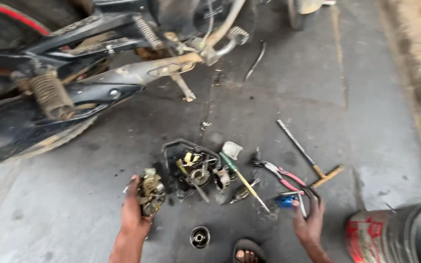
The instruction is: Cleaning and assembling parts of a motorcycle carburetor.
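Head camera, looking down at a stained grey concrete floor [356, 97] from above.

At the bottom right stands a round metal can [395, 234], seen partly, with a worn red and white label wrapped around its side. It is the only packaged thing in sight and sits just right of the right hand.

The left hand [133, 212] reaches up from the bottom edge, left of centre. Its fingers are clamped around a small, grimy brass-coloured carburetor [151, 192], held just above the floor, with the part sticking out to the right of the palm.

The right hand [309, 219] comes in from the bottom right. Its fingers are curled and rest on the handles of red pliers [283, 176], beside a small blue piece [285, 200]. Whether the fingers are closed around a tool cannot be told.

Between the two hands lies a dark pile of small engine parts [196, 168], nearer the left hand. A green-handled screwdriver [242, 178] lies slanted across its right side. A T-shaped wrench [308, 158] with a yellowish crossbar lies farther right, above the right hand.

A small round metal cup [199, 237] sits near the bottom edge, beside a sandalled foot [247, 252].

Across the top left stretches the rear of a motorcycle [74, 87], with a dusty coil spring and black frame.
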